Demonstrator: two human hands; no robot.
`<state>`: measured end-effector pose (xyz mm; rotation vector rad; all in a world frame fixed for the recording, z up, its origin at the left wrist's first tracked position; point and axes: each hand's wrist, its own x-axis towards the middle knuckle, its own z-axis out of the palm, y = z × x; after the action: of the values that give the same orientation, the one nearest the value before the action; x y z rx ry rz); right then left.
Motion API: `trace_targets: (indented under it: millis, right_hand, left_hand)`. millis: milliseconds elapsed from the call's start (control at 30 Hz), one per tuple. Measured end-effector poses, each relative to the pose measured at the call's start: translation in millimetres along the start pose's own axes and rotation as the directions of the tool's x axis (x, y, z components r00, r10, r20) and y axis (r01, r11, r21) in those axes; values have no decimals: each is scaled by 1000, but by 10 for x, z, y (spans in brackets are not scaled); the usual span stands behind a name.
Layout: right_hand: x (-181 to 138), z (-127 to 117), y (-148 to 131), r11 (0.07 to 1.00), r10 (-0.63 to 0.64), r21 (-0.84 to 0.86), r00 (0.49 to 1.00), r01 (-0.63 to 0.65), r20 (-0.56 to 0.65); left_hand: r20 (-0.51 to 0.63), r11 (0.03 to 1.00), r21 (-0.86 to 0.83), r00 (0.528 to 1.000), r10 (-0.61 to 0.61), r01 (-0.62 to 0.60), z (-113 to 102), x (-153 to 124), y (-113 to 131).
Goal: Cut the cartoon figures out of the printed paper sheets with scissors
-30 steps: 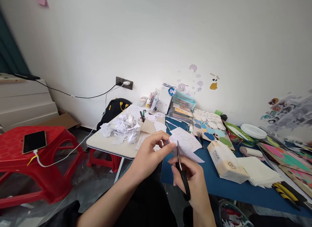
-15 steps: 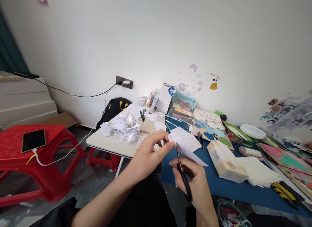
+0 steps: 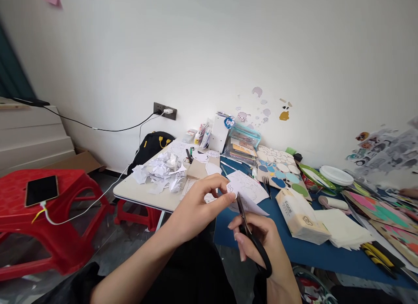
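Between the thumb and fingers of my left hand (image 3: 203,204) is the edge of a white sheet of paper (image 3: 250,204) with drawn outlines on it. My right hand (image 3: 263,238) has its fingers in the loops of black-handled scissors (image 3: 257,247). The blades point up and away from me and meet the paper just right of my left thumb. Behind the held sheet, more line-drawn paper shows, and I cannot tell where one piece ends and the other begins. White paper cutouts (image 3: 213,168) lie on the table beyond my left hand.
Crumpled paper scraps (image 3: 163,171) are heaped on the white table (image 3: 130,191). On the blue mat (image 3: 300,250) sit a tissue pack (image 3: 302,217), white napkins (image 3: 342,228) and yellow-black handled tools (image 3: 380,258). A red stool (image 3: 65,225) with a phone (image 3: 42,190) stands left, its white cable running to the wall socket.
The scissors have tilted, their handles swinging right and down as my right hand turned. The paper's loose right end has shifted slightly left. My left hand keeps its pinch.
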<state>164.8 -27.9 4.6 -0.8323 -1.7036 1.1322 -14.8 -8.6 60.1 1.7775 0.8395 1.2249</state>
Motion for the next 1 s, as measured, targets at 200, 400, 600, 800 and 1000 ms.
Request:
trace_targets:
  millis: [200, 400, 600, 800, 1000]
  right_hand:
    - [18, -12, -134, 1000, 30, -3, 999, -30, -22]
    - [37, -20, -189, 993, -18, -121, 997, 9, -71]
    - [40, 55, -159, 983, -30, -183, 987, 1, -156]
    - [36, 88, -111, 970, -22, -240, 980, -26, -197]
    - [32, 116, -75, 978, -45, -207, 976, 0, -212]
  left_hand:
    - [74, 999, 27, 997, 19, -21, -17, 27, 45]
    - [116, 999, 38, 993, 8, -12, -59, 69, 122]
    - [118, 999, 40, 993, 9, -13, -32, 82, 89]
    - [92, 996, 72, 995, 41, -48, 3, 54, 36]
    - [86, 995, 87, 995, 46, -54, -9, 63, 25]
